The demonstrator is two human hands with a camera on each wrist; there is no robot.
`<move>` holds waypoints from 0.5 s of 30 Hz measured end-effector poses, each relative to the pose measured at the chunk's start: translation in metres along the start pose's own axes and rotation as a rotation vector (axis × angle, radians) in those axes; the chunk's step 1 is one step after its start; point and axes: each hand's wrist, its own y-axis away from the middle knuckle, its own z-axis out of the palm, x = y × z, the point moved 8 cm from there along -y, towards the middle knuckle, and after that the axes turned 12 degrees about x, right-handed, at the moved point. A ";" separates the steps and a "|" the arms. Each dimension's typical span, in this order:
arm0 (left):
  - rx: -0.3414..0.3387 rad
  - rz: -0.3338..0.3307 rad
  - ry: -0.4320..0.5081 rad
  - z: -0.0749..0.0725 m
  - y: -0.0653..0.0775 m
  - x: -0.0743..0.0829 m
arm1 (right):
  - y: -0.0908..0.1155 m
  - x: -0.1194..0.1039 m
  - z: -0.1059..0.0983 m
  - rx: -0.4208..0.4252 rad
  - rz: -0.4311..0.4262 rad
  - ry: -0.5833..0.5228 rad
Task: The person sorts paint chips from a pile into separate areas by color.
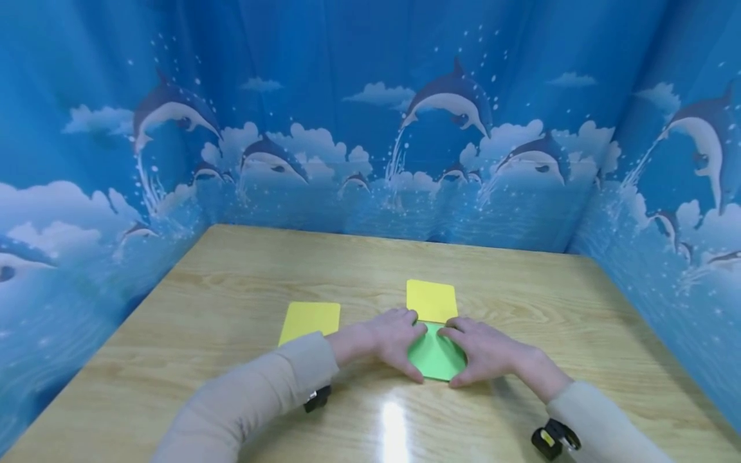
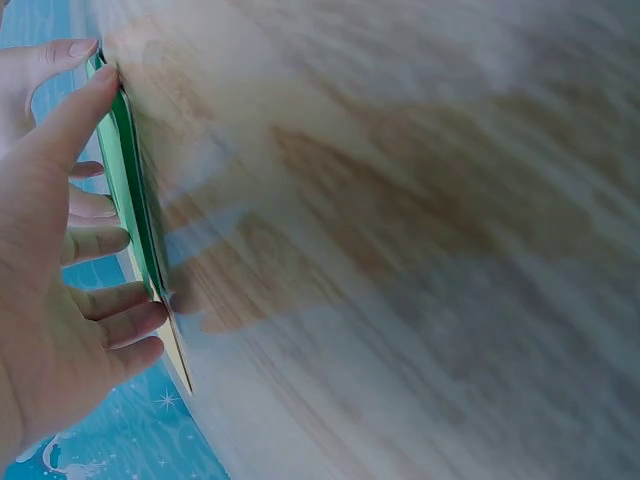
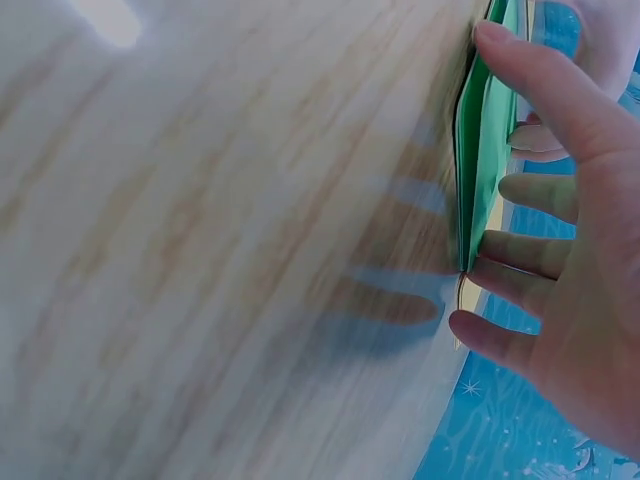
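Observation:
On the table, green paper (image 1: 435, 360) lies between my two hands, its surface bulging up. My left hand (image 1: 395, 337) holds its left side, thumb at the near edge and fingers towards the far edge. From the right, my right hand (image 1: 489, 350) holds it in the same way, its thumb close to the left thumb. Seen edge-on in the left wrist view, the green paper (image 2: 130, 180) has layers standing slightly apart; the right wrist view shows the same layered green paper (image 3: 480, 170). A yellow sheet (image 1: 431, 300) touches or nearly touches its far edge.
Another yellow sheet (image 1: 309, 319) lies left of the hands, partly behind the left forearm. The wooden table (image 1: 278, 257) reaches back to a blue dolphin-print curtain (image 1: 336, 212), which also hangs along both sides. Light glares on the table's near part.

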 end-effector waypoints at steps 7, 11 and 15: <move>0.003 0.000 0.003 0.001 0.002 0.001 | 0.000 0.000 0.002 -0.025 0.017 -0.001; -0.002 0.003 -0.002 0.001 0.002 0.001 | -0.001 0.001 0.003 -0.032 0.020 -0.005; -0.005 0.003 -0.001 0.001 0.003 0.000 | 0.000 0.001 0.004 -0.042 0.029 -0.012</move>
